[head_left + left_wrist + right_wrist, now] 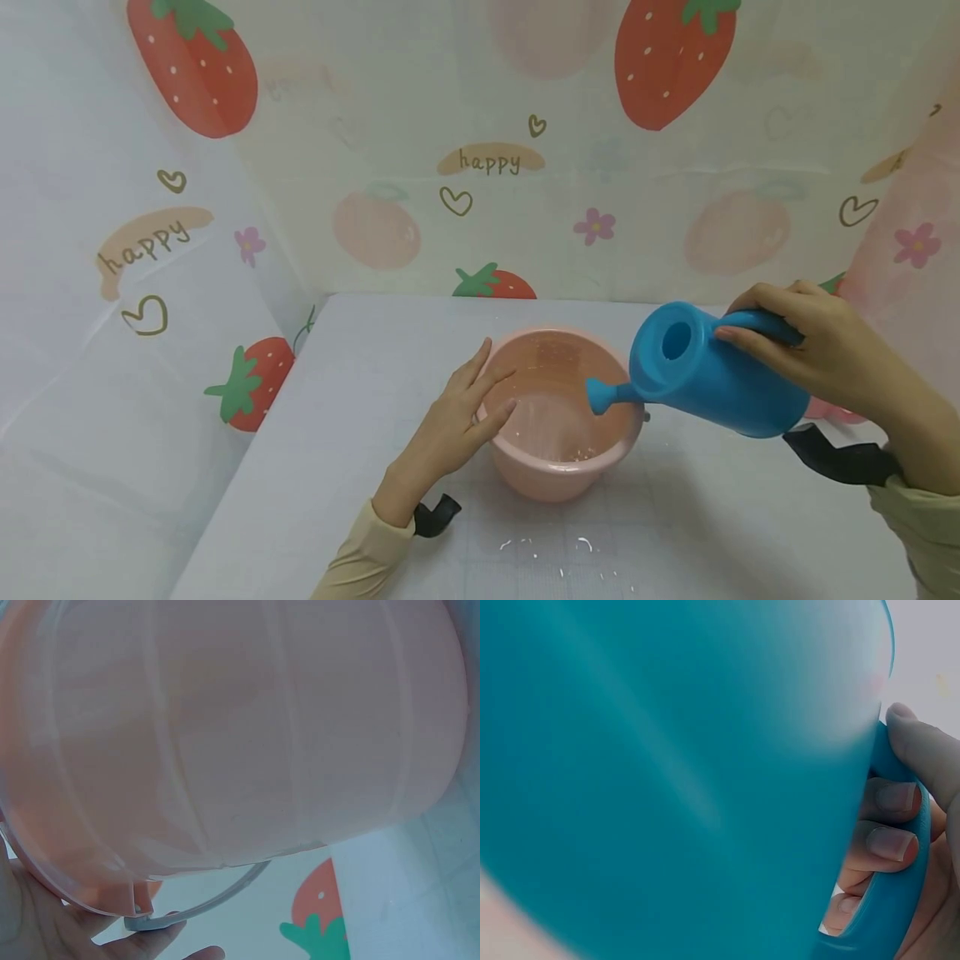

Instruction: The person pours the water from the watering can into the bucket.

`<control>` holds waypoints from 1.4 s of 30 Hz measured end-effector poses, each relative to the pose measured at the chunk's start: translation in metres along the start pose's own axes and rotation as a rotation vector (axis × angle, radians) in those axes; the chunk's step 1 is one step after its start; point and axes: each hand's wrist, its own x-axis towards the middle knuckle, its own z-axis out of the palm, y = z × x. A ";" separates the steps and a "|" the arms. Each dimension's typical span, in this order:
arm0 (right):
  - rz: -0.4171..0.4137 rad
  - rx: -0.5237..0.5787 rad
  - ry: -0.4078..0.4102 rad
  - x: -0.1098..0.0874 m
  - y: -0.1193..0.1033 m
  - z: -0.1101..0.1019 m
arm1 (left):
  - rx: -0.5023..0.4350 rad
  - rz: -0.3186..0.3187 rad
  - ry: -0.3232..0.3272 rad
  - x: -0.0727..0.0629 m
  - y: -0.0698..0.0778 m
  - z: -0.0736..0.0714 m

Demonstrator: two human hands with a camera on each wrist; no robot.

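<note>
My right hand (832,346) grips the handle (900,900) of a blue watering can (738,383), fingers curled through its loop. The can is tilted to the left, with its flared spout (602,395) over the inside of a pink bucket (543,483). The bucket stands upright on the table, wet inside with small bubbles near the front wall. On its left rim rests my left hand (453,425), fingers spread and fairly straight. A grey bail handle (217,901) hangs by the bucket's far side, close to those fingers in the left wrist view.
Water drops (585,546) lie on the white table (337,400) in front of the bucket. Strawberry-printed cloth (390,100) hangs behind and at both sides. A pink item (832,412) shows partly behind the can at the right.
</note>
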 end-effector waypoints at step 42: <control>-0.078 -0.011 0.037 0.003 0.002 -0.005 | -0.003 0.000 -0.002 -0.001 0.000 -0.001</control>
